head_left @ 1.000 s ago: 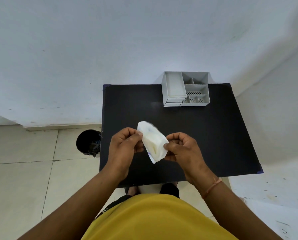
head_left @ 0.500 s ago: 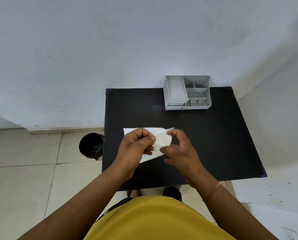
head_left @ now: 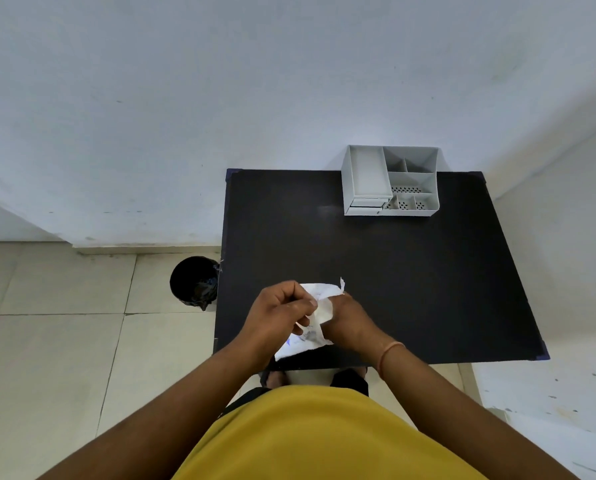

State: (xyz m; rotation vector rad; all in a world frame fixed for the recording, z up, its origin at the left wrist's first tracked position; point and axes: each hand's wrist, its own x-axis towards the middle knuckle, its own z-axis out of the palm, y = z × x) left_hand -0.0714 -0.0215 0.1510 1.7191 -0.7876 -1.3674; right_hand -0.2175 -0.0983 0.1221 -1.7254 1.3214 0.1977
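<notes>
My left hand (head_left: 279, 313) is clenched on the white crinkled paper wrapper with blue print (head_left: 303, 342), thumb and fingers pinching its upper part. My right hand (head_left: 347, 317) pinches the same wrapper just beside it, the 2 hands almost touching.

1 second ago I held the wrapper up as a plump packet between them, and 0.5 seconds ago it was pulled out flat and wide. Now it is bunched and twisted. A small torn tab sticks up above my right fingers, and the lower end hangs down toward me. I judge that the tear has begun and the wrapper is opening. I cannot tell what is inside.

The wrapper hangs over the near part of the flat black square table (head_left: 411, 289), with its lower end right at the near edge. Anything that slips out could miss the top and land by my feet.

A broad stretch of black top lies ahead and to the right for moving. The grey plastic compartment organiser (head_left: 362, 171) stands at the far edge by the wall, well apart from my hands. The round black bin (head_left: 194, 282) stands on the tiled floor just beside the table's left edge, near my left hand.
</notes>
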